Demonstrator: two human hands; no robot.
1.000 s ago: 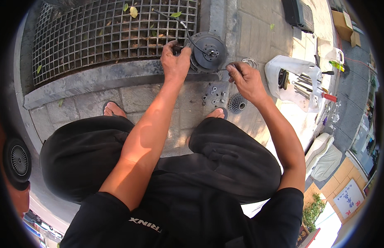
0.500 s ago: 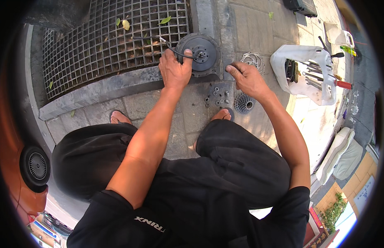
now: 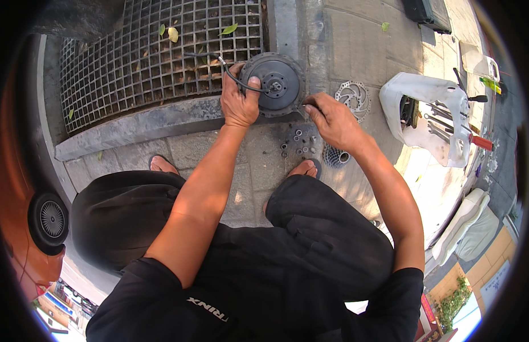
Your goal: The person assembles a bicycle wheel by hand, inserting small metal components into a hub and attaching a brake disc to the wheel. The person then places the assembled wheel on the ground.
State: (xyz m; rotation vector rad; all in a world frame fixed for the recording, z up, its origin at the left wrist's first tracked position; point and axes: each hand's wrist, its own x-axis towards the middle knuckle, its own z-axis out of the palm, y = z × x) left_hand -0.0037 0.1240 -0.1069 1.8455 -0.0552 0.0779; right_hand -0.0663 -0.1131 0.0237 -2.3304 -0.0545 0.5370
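A round dark grey hub motor rests on the stone kerb beside a metal grate. My left hand is closed on its left rim, thumb on the face. A black cable runs from the axle at its centre past that hand and over the grate. At the motor's lower right rim, my right hand pinches its thumb and fingers together; a small metallic tip shows at them, too small to name. Right of this hand lies a brake disc. Below it sits a cassette of sprockets, partly covered. Several nuts and washers lie on the paving.
To the right stands a cut-open white plastic container with wrenches and a red-handled tool. A dark box is at the far right. The metal grate holds some leaves. My feet flank the paving; an orange car is at the left.
My right hand has moved left and down to the motor's lower right rim. My left hand has shifted its grip slightly lower on the motor, which looks a little tilted. The view has shifted slightly.
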